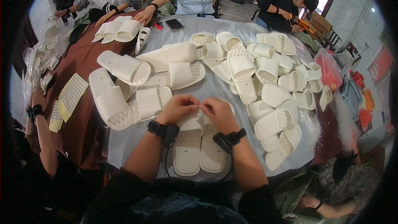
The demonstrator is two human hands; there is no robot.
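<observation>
My left hand (179, 108) and my right hand (219, 114) meet fingertip to fingertip, both in a pinch. Whatever lies between the fingers is too small to make out. Under them, side by side, rest a cream slide slipper (186, 153) and its mate (213, 157), heels toward me. My hands and wrists partly cover their straps. Just left of my left hand is another cream slipper (151, 101), and a wide one (110, 99) lies beyond it. Right of my right hand, a slipper (271, 122) leans among others.
A large heap of slippers (265, 68) covers the right of the grey sheet (137, 149). Yellow printed paper (72, 96) lies on the brown cloth at left. A phone (175, 25) sits far back. Co-workers sit around the table; a red plastic bag (328, 68) stands right.
</observation>
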